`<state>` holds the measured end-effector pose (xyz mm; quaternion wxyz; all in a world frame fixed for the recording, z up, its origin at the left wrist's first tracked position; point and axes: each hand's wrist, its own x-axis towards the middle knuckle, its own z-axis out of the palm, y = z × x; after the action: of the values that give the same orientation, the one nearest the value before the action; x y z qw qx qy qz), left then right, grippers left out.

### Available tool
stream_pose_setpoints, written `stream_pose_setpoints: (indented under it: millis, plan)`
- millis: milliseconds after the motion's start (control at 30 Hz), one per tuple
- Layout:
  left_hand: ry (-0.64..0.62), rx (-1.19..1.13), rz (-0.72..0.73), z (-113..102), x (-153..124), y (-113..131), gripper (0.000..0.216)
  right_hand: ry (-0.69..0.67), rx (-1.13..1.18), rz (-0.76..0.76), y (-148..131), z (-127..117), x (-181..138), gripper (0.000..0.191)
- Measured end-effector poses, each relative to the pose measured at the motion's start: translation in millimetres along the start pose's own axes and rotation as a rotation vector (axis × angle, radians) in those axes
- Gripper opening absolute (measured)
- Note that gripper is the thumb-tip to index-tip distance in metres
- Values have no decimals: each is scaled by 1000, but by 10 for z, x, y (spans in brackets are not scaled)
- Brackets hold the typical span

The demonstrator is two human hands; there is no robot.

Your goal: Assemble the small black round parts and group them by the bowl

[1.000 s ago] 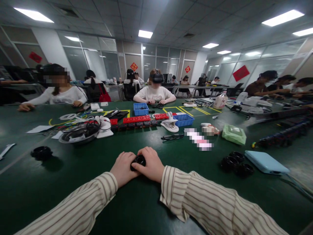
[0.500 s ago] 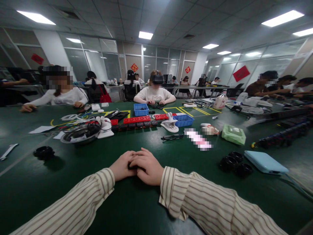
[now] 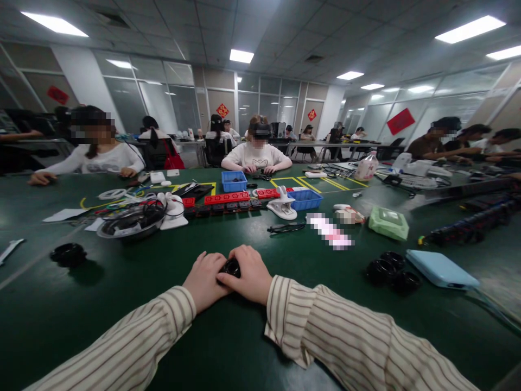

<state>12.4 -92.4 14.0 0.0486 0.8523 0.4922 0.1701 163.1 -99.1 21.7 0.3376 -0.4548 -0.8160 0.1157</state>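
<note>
My left hand (image 3: 207, 281) and my right hand (image 3: 249, 273) meet low over the green table, closed around a glossy black ring-shaped part (image 3: 231, 267). Its round opening faces up between my right thumb and fingers; the rest is covered by the hands. The left fingers wrap its left side, and their tips are partly hidden. Several similar black ring-shaped parts (image 3: 381, 271) sit together on the right. Another dark ring-shaped part (image 3: 68, 254) lies by itself on the left.
Beyond my hands stand a metal bowl (image 3: 122, 232) of cables, red power strips (image 3: 227, 198), a white clip (image 3: 282, 207) and blue bins (image 3: 305, 201). Eyeglasses (image 3: 286, 228), a green wipes pack (image 3: 388, 223) and a light-blue box (image 3: 442, 268) lie rightward. People sit around the tables.
My right hand has shifted and lifted off the left fingers, uncovering the black part's round opening. The left hand has stayed nearly in place. The view has turned slightly.
</note>
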Motion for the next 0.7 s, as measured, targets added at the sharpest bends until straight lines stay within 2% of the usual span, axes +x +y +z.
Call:
stream_pose_setpoints:
  millis: [200,367,433,567,700]
  plan:
    - [-30,-171,104,-34,44,-114,35,-48,49,-164,-2,-35,16,22]
    - [-99,-274,192,-41,65,-181,22,-125,109,-380,22,-31,10,21]
    - [-117,-271,209,-29,73,-211,22,-152,119,-416,22,-33,6,21]
    - [-101,-257,194,15,73,-250,34,-158,102,-367,-1,-60,-8,20]
    - [-31,-155,124,43,36,-186,61,-76,69,-230,-20,-63,-29,36]
